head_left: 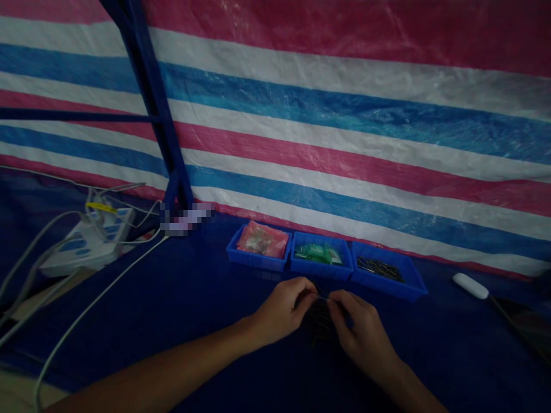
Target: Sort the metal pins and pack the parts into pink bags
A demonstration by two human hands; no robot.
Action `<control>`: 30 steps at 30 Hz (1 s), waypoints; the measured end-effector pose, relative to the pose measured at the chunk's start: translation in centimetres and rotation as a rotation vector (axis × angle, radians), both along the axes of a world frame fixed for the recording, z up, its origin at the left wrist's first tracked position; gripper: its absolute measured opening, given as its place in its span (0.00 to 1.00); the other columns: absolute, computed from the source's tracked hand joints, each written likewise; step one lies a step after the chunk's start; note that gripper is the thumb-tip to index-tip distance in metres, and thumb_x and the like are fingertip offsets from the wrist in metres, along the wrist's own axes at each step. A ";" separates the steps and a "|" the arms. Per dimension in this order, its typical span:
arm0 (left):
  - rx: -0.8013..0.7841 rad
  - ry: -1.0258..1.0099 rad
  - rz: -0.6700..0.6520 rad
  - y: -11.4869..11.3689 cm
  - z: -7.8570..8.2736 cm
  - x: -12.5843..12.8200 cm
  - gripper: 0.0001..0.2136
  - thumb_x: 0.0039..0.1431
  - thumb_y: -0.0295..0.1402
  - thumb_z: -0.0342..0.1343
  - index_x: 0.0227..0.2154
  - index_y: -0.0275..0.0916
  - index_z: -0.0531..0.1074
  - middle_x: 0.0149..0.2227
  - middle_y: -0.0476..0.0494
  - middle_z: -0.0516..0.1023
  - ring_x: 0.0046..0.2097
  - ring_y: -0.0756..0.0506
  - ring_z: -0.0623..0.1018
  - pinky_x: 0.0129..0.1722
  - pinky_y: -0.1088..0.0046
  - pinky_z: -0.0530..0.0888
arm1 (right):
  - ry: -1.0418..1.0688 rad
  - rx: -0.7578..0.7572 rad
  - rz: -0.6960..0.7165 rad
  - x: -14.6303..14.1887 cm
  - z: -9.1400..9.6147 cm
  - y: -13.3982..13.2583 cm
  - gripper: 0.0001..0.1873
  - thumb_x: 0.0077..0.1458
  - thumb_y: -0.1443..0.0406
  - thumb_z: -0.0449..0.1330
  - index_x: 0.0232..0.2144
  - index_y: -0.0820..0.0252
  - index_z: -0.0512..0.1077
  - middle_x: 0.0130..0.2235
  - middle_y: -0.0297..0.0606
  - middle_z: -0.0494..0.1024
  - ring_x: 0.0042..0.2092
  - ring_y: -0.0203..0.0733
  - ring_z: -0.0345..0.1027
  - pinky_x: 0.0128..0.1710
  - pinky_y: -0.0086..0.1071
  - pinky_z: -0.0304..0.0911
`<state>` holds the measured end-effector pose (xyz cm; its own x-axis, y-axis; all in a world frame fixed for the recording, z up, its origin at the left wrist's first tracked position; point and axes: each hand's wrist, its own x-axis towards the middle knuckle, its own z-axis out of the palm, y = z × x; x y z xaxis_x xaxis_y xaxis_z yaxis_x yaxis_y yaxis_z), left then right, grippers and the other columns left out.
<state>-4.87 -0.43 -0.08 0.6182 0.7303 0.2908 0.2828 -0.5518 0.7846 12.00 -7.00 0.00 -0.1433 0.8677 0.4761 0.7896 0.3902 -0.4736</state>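
My left hand (287,303) and my right hand (359,324) meet above the dark blue table, thumbs and fingertips pinched. Between them shows a thin, pale sliver (322,297), too small and dim to name. Below and between the hands lies a dark heap (319,324) of thin pieces, hard to make out in the low light. Just beyond the hands stand three blue trays in a row. The left tray (257,261) holds pink packets (262,240), the middle tray (321,270) green packets (318,253), and the right tray (387,285) dark, thin metal-looking pieces (381,268).
On the left a white power strip (88,244) carries several plugs, and a white cable (99,304) runs over the table. A blue metal frame (159,109) rises before the striped sheet (344,143). At right lies a white object (470,285) with a dark stem.
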 end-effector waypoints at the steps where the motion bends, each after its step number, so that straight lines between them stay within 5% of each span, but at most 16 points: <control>1: 0.020 0.028 -0.001 0.2 0.0 0.1 0.08 0.62 0.32 0.46 0.31 0.36 0.68 0.30 0.47 0.73 0.33 0.50 0.72 0.33 0.75 0.67 | -0.039 0.031 0.005 0.1 -0.2 0.3 0.09 0.60 0.67 0.49 0.32 0.59 0.69 0.30 0.37 0.75 0.30 0.37 0.70 0.31 0.29 0.62; 5: 0.078 0.118 -0.036 0.7 -0.1 0.3 0.11 0.62 0.31 0.43 0.28 0.36 0.68 0.28 0.47 0.73 0.30 0.51 0.72 0.31 0.77 0.67 | -0.162 0.152 0.060 0.9 -1.1 1.6 0.09 0.59 0.69 0.49 0.33 0.59 0.69 0.30 0.38 0.76 0.30 0.39 0.70 0.33 0.31 0.63; 11: 0.095 0.088 -0.125 1.5 0.0 0.4 0.09 0.61 0.33 0.48 0.41 0.36 0.66 0.29 0.49 0.73 0.27 0.52 0.71 0.26 0.79 0.66 | -0.121 0.170 0.030 2.1 -1.9 2.1 0.11 0.61 0.69 0.48 0.30 0.59 0.68 0.27 0.36 0.75 0.26 0.36 0.69 0.28 0.29 0.63; 25: 0.372 0.175 -0.151 2.3 0.0 1.5 0.08 0.62 0.30 0.45 0.33 0.39 0.68 0.25 0.49 0.72 0.27 0.51 0.71 0.31 0.76 0.68 | -0.056 0.124 0.076 2.6 -2.1 2.0 0.11 0.60 0.69 0.46 0.28 0.56 0.65 0.20 0.33 0.71 0.20 0.34 0.66 0.20 0.26 0.61; 30: 0.350 0.169 -0.153 2.4 0.3 1.4 0.09 0.62 0.29 0.44 0.29 0.38 0.67 0.24 0.49 0.72 0.26 0.51 0.70 0.29 0.76 0.67 | -0.013 0.089 0.066 2.9 -2.5 2.0 0.05 0.59 0.66 0.50 0.32 0.57 0.66 0.24 0.33 0.73 0.23 0.35 0.69 0.21 0.25 0.63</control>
